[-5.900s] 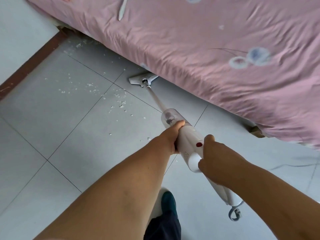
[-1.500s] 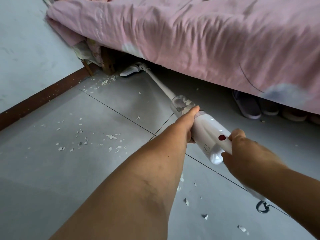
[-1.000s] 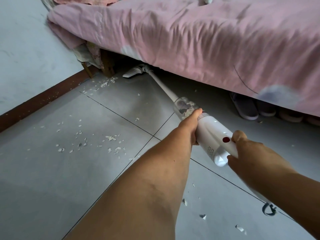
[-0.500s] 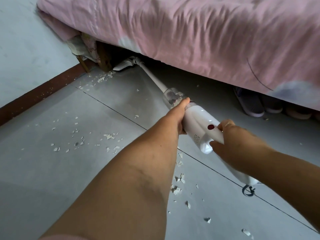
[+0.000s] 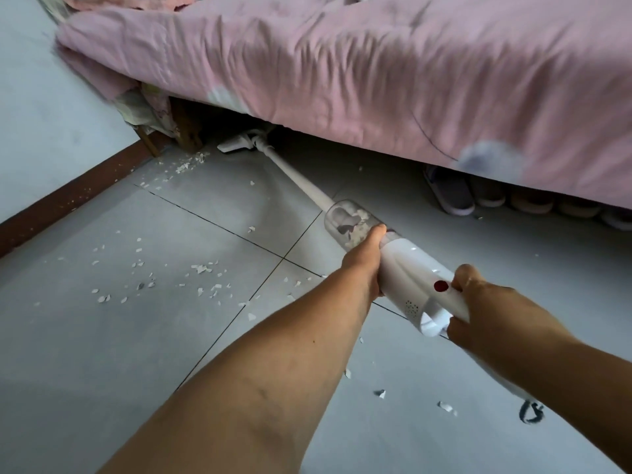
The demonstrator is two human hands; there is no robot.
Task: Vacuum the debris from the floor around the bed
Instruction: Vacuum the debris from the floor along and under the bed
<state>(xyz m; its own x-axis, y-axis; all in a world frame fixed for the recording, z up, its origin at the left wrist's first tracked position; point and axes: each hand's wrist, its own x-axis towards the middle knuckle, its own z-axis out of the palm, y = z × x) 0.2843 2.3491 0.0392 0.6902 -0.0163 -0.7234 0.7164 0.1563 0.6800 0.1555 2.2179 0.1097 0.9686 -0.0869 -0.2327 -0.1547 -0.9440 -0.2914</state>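
Clearly both hands — left hand [image 5: 367,260], right hand [image 5: 478,309] — are gripping the vacuum [image 5: 403,268] shut-fisted; its head [image 5: 236,145] is working under the bed [image 5: 376,63], while debris [image 5: 201,268] at nine o'clock is awaiting pickup.

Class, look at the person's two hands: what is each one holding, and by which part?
Both hold the white stick vacuum. The left hand grips the body just behind the clear dust cup; the right hand grips the rear handle.
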